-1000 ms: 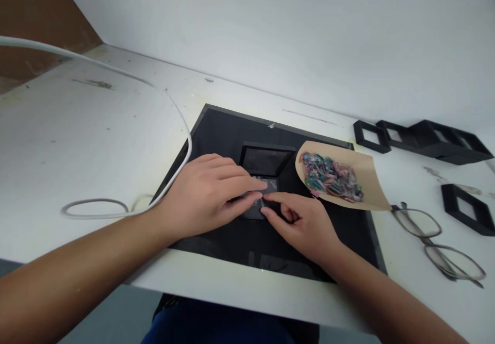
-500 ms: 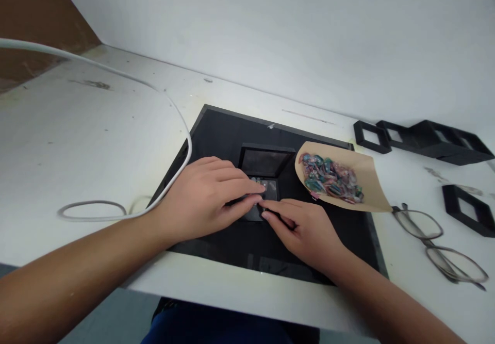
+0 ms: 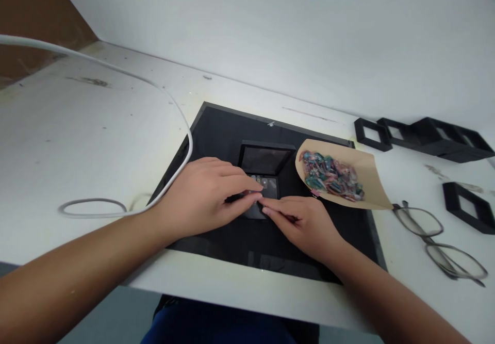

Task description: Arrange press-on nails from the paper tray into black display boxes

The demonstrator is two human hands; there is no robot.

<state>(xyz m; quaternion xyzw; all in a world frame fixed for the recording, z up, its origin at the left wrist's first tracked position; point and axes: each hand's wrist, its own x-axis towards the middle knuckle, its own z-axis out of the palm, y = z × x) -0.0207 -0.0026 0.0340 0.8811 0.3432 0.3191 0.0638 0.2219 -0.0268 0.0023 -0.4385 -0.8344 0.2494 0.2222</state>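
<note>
A small black box (image 3: 260,203) with a raised lid (image 3: 265,159) sits in the middle of a black mat (image 3: 216,127). My left hand (image 3: 204,195) lies flat over the box's left half, fingertips on its inner tray. From the right, my right hand (image 3: 303,223) reaches in, its forefinger and thumb pinched at the box's front edge, touching my left fingertips. Whether the right fingers hold a small piece, I cannot tell. A tan paper sheet (image 3: 367,179) carries a heap of small colourful pieces (image 3: 329,176) just right of the box.
A white cable (image 3: 116,70) loops across the white table (image 3: 77,143) on the left. Spectacles (image 3: 439,241) lie at the right. Several black square frames (image 3: 421,135) sit at the back right, one more black frame (image 3: 467,207) nearer. A white wall rises behind.
My right hand has slid a little left toward the box's front edge, its fingers closing together against my left fingertips. The left hand has barely moved.
</note>
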